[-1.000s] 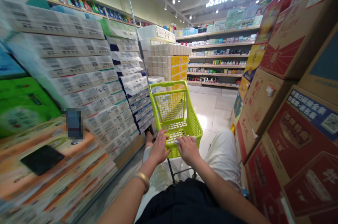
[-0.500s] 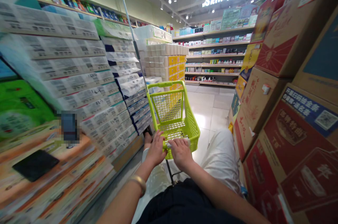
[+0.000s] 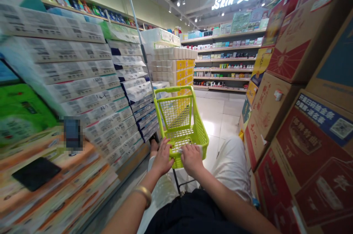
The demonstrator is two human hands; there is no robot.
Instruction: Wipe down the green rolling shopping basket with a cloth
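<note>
A yellow-green plastic shopping basket (image 3: 202,133) with mesh sides sits on a dark cart frame (image 3: 177,182) in front of me. My left hand (image 3: 163,156), with a gold-coloured bangle on the wrist, curls its fingers over the near left part of the basket's rim. Beside it, my right hand (image 3: 192,158) presses a white tissue-like piece (image 3: 200,149) against the near rim. Only small edges of that white piece show around the fingers. I see no goods inside the basket.
Stacked white packs (image 3: 74,52) line the left. A dark flat object (image 3: 36,173) and a blurred phone-like device (image 3: 73,133) rest on orange packs. Cartons (image 3: 278,103) rise close on the right. A thin metal pole (image 3: 132,9) stands beyond the basket; shelves (image 3: 226,68) fill the back.
My right hand has slid slightly to the right along the near rim with the white piece. My left hand and the basket stay almost in place.
</note>
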